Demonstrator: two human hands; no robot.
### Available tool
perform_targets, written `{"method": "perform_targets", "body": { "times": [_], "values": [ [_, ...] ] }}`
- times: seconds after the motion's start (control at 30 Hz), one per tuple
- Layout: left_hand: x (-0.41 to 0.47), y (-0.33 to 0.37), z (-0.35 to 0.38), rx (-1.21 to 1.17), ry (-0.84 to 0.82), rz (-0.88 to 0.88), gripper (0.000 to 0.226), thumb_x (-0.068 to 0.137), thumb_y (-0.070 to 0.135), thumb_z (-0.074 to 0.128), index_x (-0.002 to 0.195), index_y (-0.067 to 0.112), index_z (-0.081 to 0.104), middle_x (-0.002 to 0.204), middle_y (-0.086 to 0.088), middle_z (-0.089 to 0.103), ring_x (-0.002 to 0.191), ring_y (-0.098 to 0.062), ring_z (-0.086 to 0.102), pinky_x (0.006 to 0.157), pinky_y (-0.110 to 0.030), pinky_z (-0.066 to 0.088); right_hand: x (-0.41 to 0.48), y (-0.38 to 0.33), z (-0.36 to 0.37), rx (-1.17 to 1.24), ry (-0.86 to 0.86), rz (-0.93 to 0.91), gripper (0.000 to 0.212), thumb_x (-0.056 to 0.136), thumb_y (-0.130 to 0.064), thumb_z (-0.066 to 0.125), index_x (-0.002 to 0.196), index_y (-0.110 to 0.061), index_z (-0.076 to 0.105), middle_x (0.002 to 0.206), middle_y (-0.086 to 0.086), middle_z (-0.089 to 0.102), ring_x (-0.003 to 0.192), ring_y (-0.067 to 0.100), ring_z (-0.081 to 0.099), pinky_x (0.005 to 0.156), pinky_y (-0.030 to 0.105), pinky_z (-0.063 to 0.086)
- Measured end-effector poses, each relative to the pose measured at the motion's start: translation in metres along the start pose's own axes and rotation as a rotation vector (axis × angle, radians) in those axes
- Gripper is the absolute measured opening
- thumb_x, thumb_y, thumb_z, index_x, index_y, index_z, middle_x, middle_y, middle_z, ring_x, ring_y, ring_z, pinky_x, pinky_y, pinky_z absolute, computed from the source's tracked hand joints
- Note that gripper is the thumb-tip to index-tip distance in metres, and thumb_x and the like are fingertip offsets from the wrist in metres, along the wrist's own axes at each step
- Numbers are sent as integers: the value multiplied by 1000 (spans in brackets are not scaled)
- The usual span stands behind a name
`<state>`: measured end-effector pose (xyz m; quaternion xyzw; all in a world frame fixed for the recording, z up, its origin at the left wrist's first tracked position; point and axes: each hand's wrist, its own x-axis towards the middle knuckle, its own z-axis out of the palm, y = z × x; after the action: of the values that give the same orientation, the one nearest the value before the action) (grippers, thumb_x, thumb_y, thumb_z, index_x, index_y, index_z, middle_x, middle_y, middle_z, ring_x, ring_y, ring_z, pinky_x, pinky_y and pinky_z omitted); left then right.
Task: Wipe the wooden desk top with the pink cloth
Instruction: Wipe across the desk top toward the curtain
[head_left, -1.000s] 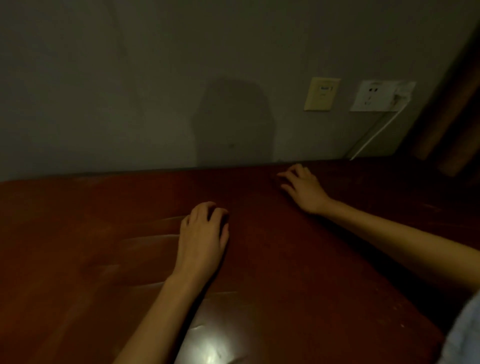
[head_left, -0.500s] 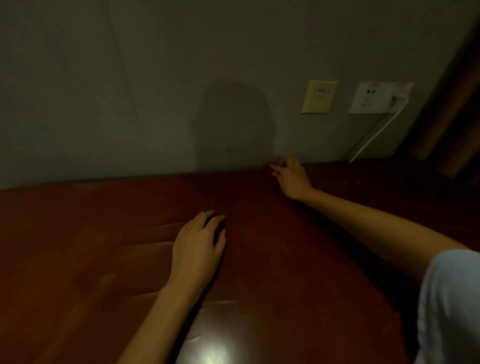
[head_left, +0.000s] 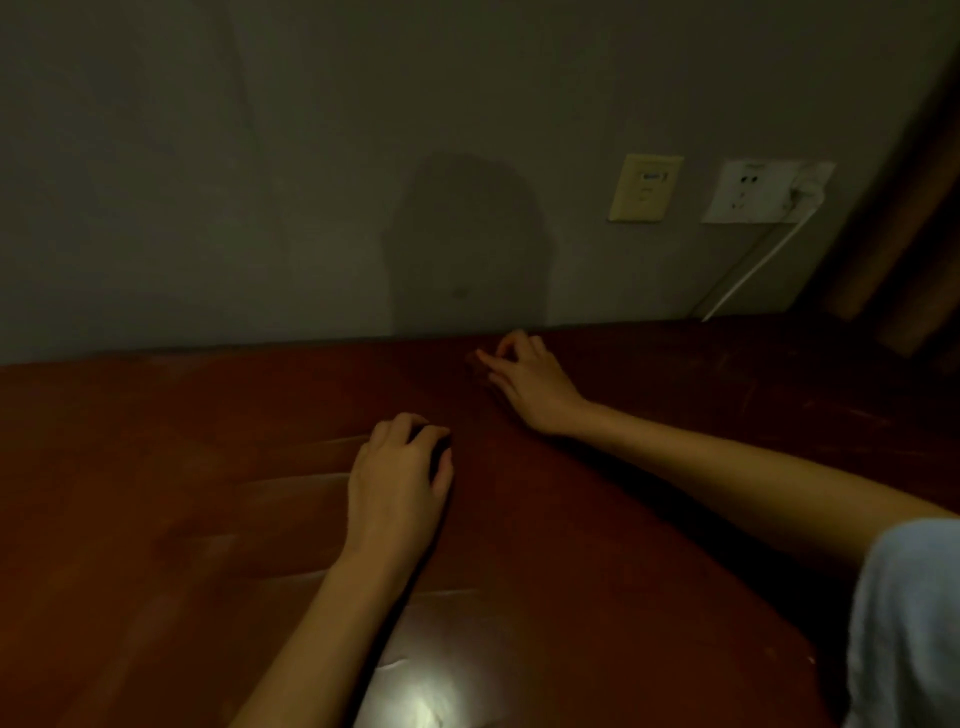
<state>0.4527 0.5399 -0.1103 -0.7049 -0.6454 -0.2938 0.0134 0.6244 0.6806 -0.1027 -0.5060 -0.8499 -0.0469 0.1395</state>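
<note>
The dark red-brown wooden desk top (head_left: 597, 519) fills the lower half of the dim view. My left hand (head_left: 400, 483) rests palm down near its middle, fingers slightly curled and empty as far as I can see. My right hand (head_left: 530, 379) is stretched out to the desk's back edge by the wall. Its thumb and forefinger are pinched together over a small dark spot on the wood. Whether it holds anything is too dark to tell. No pink cloth shows anywhere in view.
A grey wall (head_left: 260, 182) rises right behind the desk. It carries a yellowish switch plate (head_left: 645, 188) and a white socket (head_left: 753, 192), with a white cable (head_left: 753, 270) running down to the desk. A brown curtain (head_left: 904, 234) hangs at the right. Pale streaks (head_left: 291, 478) mark the wood.
My right hand slid left along the back edge, and its fingers went from spread flat to a pinch. My left hand has barely moved.
</note>
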Motion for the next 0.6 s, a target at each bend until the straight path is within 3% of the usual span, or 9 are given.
{"method": "perform_targets", "body": {
  "times": [0.13, 0.3, 0.47, 0.6],
  "values": [
    [1, 0, -3, 10, 9, -14, 24, 90, 24, 60, 112, 19, 68, 107, -2, 59, 99, -21, 54, 74, -34, 47, 20, 68, -1, -74, 8, 242, 42, 101, -26, 36, 142, -17, 41, 135, 19, 39, 124, 35, 35, 100, 35, 31],
    [1, 3, -4, 23, 25, -21, 24, 90, 24, 60, 112, 18, 68, 107, -3, 60, 100, -22, 53, 75, -34, 46, -17, 109, -15, -102, 17, 420, 42, 102, -29, 33, 143, -18, 39, 129, 16, 40, 115, 32, 35, 91, 33, 33],
    [0, 4, -1, 53, 40, -11, 23, 87, 19, 63, 108, 16, 69, 104, -5, 60, 96, -26, 56, 71, -36, 47, -46, 39, -16, -114, 49, 216, 44, 100, -28, 37, 144, -20, 38, 128, 14, 40, 112, 33, 38, 87, 35, 34],
    [0, 2, 1, 55, 34, -4, 23, 87, 20, 63, 109, 17, 69, 103, -5, 60, 95, -25, 55, 71, -37, 48, -16, -2, -4, -53, 37, 87, 45, 101, -28, 35, 145, -20, 36, 130, 13, 39, 115, 31, 37, 89, 35, 33]
  ]
}}
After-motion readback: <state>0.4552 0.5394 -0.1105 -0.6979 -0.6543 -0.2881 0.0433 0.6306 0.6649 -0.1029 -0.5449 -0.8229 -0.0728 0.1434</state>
